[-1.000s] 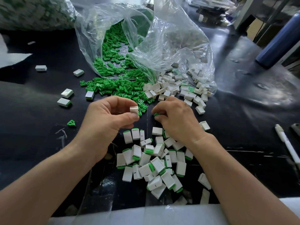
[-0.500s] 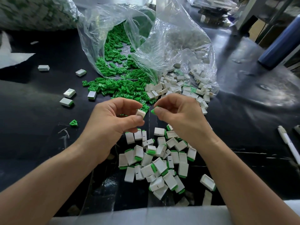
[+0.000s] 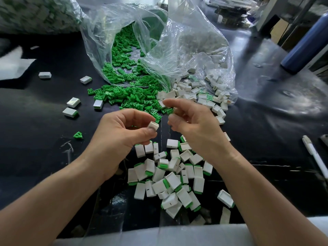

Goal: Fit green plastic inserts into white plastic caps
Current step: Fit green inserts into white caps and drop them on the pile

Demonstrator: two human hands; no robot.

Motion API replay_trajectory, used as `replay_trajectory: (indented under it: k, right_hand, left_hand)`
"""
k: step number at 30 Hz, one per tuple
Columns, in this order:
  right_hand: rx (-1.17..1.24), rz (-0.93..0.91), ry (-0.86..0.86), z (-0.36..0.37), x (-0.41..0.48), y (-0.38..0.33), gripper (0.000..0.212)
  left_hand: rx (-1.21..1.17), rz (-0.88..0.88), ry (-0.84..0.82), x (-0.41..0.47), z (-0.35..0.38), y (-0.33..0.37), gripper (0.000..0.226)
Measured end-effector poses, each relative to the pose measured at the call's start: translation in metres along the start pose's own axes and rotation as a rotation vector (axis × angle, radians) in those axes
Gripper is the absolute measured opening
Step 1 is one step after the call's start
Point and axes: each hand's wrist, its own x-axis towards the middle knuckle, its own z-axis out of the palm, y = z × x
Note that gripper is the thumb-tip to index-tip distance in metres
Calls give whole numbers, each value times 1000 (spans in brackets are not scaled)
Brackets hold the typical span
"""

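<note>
Nearest me lies the heap of fitted caps (image 3: 170, 180), white with green showing at one end; above it my left hand (image 3: 122, 134) pinches a single white cap (image 3: 153, 125) between thumb and curled fingers, lifted off the black table (image 3: 44, 157); my right hand (image 3: 195, 126) hovers just beside it, fingers loosely curled, forefinger and thumb apart (a fleck of green sits by them, but I cannot tell whether I hold it or it belongs to the pile behind); further off, loose green inserts (image 3: 131, 101) spill from a clear plastic bag (image 3: 177, 41), with loose white caps (image 3: 195, 94) to their right.
</note>
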Motion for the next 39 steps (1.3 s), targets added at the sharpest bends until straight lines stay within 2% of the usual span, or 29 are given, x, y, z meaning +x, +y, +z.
replay_trajectory:
  k: [10, 15, 22, 29, 32, 39]
  right_hand:
    - [9, -2, 32, 1, 1, 1, 25]
    - [4, 4, -3, 0, 0, 0, 12]
    - [11, 10, -3, 0, -2, -2, 19]
    - [57, -43, 76, 0, -1, -2, 29]
    - [41, -69, 51, 0, -3, -4, 29]
    - [-19, -86, -32, 3, -5, -5, 29]
  left_hand:
    - [-2, 4, -2, -1, 0, 1, 20]
    - [-11, 3, -4, -1, 1, 2, 19]
    - [-9, -6, 7, -1, 2, 2, 20]
    - [-26, -18, 13, -1, -1, 1, 12]
    - [-36, -30, 6, -1, -1, 1, 9]
    - [-31, -24, 2, -1, 1, 2, 18]
